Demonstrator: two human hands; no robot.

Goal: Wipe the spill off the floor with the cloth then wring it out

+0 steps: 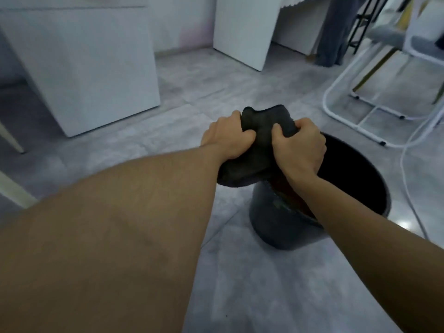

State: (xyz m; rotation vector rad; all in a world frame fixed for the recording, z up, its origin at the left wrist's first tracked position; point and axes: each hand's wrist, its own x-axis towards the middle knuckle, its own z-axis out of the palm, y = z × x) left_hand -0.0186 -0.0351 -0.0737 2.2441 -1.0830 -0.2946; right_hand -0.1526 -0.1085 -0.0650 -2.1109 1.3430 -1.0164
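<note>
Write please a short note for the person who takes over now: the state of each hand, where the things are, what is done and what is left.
Left hand: shut on the dark grey fabric cloth.
Right hand: shut on the same cloth, close beside the left.
Cloth: bunched between both hands, held in the air above the near rim of the dark round plastic bucket, which stands on the grey tiled floor.
Done: no spill shows on the floor in view, so wiping seems finished.
Left: wring the cloth out over the bucket; no water can be seen falling.
</note>
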